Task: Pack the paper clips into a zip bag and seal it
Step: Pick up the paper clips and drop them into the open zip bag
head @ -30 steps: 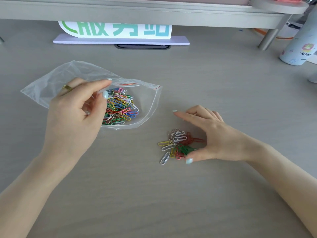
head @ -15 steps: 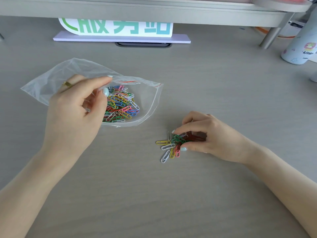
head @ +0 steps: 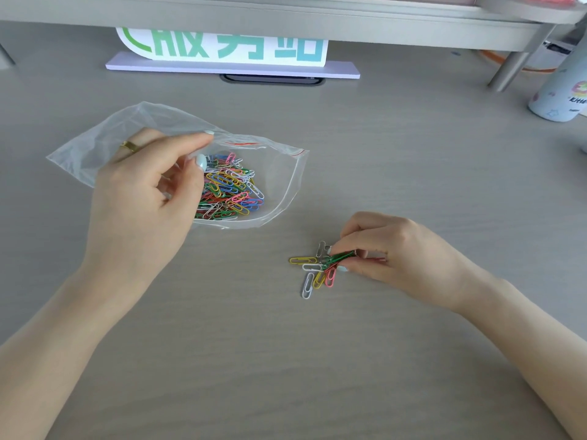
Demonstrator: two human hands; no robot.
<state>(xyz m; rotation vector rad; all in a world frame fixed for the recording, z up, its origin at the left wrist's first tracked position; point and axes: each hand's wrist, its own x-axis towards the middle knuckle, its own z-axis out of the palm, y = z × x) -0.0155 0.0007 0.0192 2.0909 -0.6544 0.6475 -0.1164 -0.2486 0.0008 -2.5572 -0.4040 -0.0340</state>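
We log our left hand [head: 139,204] pinching the clear plastic zip bag [head: 276,185] mouth open toward 4 o'clock, part-filled, while right-hand fingers [head: 352,241] pinch loose coloured wire paper clips [head: 313,269] off the grey surface [head: 413,173] for loading.

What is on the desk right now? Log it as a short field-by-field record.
surface: grey desk
zip bag: clear, mouth open toward the right, lying on the desk
clips in bag: mixed-colour heap
loose clips: small cluster on the desk, right of the bag
left hand: pinching the bag's upper edge
right hand: fingertips closed on a few of the loose clips
seal: not yet closed
background: sign, bottle
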